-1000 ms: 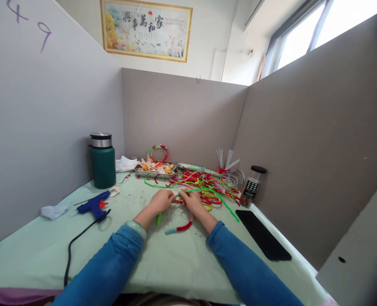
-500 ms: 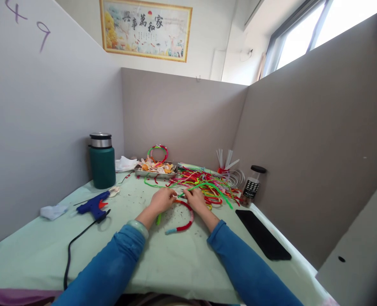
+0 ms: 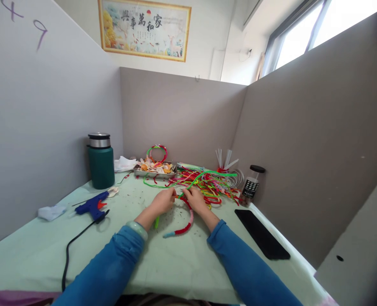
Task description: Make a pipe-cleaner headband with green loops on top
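A curved hoop [image 3: 184, 230] wrapped in red, pink and light blue fuzzy stems hangs below my fingers, its light blue end pointing left. My left hand [image 3: 164, 200] pinches the hoop's upper end. In my right hand [image 3: 196, 200], the fingers are closed on a green pipe cleaner [image 3: 202, 174] beside that same end. The pipe cleaner's long free part arches up and away to the right. A short green piece [image 3: 156, 222] pokes out beneath my left hand. The fingertips partly hide where stem and hoop meet.
Behind my hands lie a heap of coloured pipe cleaners [image 3: 212, 187] and a metal tray [image 3: 155, 173] of small pieces with a finished-looking ring on it. A blue glue gun [image 3: 93, 206] and green flask [image 3: 101, 163] stand left. At right are a jar [image 3: 251, 187] and black slab [image 3: 261, 233].
The green pipe cleaner's free end has swung up, from drooping toward the table to pointing right. The hoop has tilted slightly; both hands stay close together.
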A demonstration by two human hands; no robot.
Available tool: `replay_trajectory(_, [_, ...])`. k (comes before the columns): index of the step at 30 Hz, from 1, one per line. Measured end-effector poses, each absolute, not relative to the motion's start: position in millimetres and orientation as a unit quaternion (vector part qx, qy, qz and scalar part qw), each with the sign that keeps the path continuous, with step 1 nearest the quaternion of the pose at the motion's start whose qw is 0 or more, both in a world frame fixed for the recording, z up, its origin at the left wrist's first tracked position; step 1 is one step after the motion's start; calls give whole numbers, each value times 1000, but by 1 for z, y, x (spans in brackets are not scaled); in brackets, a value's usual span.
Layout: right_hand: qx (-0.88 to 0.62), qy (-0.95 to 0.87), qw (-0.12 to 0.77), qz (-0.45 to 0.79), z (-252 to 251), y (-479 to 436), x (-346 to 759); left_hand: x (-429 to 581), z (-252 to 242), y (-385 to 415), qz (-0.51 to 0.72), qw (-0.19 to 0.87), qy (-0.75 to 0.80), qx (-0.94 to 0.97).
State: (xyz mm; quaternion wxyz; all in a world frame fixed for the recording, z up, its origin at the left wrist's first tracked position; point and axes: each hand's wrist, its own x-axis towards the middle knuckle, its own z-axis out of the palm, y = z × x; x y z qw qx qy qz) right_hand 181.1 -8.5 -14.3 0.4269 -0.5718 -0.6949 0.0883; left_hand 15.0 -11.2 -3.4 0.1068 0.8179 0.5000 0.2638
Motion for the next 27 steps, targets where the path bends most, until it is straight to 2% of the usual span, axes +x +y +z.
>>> replay_trajectory(10, [-480, -736, 444, 175, 0, -22, 180, 14, 4, -12, 318, 286, 458, 780])
replay_trajectory(15, [-464, -734, 466, 169, 5, -19, 188, 15, 11, -23, 332, 366, 450, 744])
replay_trajectory(22, [-465, -668, 519, 262, 17, -22, 193, 12, 16, -28, 385, 554, 368, 640])
replay_trajectory(27, [-448, -679, 513, 274, 34, -17, 189, 6, 24, -27, 395, 605, 326, 610])
